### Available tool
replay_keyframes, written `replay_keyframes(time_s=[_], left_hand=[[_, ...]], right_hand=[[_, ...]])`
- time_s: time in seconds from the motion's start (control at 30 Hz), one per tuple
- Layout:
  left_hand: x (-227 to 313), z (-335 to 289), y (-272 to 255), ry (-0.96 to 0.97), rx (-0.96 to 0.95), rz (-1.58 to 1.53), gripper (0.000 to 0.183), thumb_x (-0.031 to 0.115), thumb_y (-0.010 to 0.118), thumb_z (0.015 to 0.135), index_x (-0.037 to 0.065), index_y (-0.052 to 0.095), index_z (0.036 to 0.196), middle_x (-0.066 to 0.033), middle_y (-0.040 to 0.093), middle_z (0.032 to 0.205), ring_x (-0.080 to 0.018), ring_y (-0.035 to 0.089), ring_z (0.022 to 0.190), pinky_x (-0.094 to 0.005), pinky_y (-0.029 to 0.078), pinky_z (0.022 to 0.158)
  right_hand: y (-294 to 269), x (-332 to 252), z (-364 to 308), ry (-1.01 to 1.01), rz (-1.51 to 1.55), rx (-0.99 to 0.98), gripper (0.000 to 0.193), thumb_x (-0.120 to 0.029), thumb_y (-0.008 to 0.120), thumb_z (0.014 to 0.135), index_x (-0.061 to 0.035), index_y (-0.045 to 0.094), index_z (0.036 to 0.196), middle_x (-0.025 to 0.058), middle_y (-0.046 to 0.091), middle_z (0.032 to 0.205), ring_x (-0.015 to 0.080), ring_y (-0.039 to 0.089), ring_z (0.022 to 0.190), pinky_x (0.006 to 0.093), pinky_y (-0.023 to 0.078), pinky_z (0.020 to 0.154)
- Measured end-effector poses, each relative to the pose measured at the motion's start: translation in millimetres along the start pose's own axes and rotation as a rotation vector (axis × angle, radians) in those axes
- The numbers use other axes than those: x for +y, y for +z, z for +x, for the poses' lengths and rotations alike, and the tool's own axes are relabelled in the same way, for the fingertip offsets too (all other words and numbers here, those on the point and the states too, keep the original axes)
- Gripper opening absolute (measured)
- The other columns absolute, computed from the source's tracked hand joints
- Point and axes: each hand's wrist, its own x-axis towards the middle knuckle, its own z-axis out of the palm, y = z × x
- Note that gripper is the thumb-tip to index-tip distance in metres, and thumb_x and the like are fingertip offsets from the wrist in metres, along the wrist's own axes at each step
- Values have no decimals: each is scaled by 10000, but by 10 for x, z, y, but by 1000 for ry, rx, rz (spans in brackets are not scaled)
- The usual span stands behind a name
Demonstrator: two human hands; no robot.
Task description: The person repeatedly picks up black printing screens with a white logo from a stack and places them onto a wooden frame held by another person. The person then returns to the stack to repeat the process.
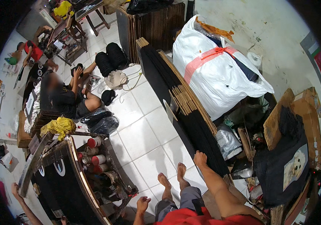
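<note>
My right hand point(200, 159) is at the near part of a long row of upright boards covered in black cloth point(198, 129). Its fingers are curled at the edge of one black board, and the fingertips are partly hidden. Low in the middle, my left hand point(143, 204) hangs over the white floor tiles with fingers loosely curled and nothing seen in them. To its left stands a printing table point(64, 180) with black cloth and white round prints. Bare brown board edges point(183, 100) show midway along the row.
Painted-stained pots point(99, 159) fill a rack under the table. Another person's hand point(15, 189) holds a long bar at far left. A seated person point(64, 95) handles black items. A white sack point(216, 75) lies behind the boards; a black dog-print cloth point(284, 168) hangs right.
</note>
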Motion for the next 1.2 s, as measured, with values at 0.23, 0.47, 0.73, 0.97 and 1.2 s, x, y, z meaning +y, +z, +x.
replay_keyframes(time_s=[0.23, 0.47, 0.73, 0.97, 1.2], left_hand=[[67, 63, -173, 4, 41, -69, 371, 182, 741, 736, -46, 602, 994, -134, 655, 883, -186, 615, 808, -288, 479, 739], [-302, -211, -260, -254, 15, 53, 319, 100, 713, 724, -50, 583, 974, -83, 625, 814, -147, 591, 692, -245, 459, 580], [-409, -222, -157, -146, 44, 181, 373, 262, 747, 723, -20, 623, 933, -97, 661, 716, -181, 628, 689, -293, 490, 673], [31, -102, -89, -56, 51, 41, 357, 166, 731, 737, -61, 597, 977, -133, 653, 833, -177, 613, 710, -285, 483, 651], [114, -109, -165, -43, 19, 9, 330, 160, 711, 751, -53, 602, 978, -119, 649, 813, -172, 618, 693, -291, 485, 632]], right_hand=[[-19, 150, 141, -9, -52, 83, 241, -81, 496, 787, 53, 618, 946, 231, 653, 838, 367, 644, 797, 441, 504, 756], [-88, 141, 139, 0, -37, 69, 195, -60, 501, 780, 66, 620, 870, 252, 649, 839, 367, 648, 816, 432, 511, 757], [-135, 114, 146, 9, -133, 51, 200, -77, 538, 786, 47, 606, 928, 221, 659, 844, 325, 658, 827, 394, 522, 764], [-388, 56, 49, 10, -120, 107, 198, -79, 537, 789, 8, 573, 964, 191, 651, 892, 325, 650, 834, 411, 523, 741], [-656, -201, -403, -48, 19, 202, 215, -104, 548, 770, -17, 538, 966, 197, 618, 892, 350, 628, 828, 460, 506, 701]])
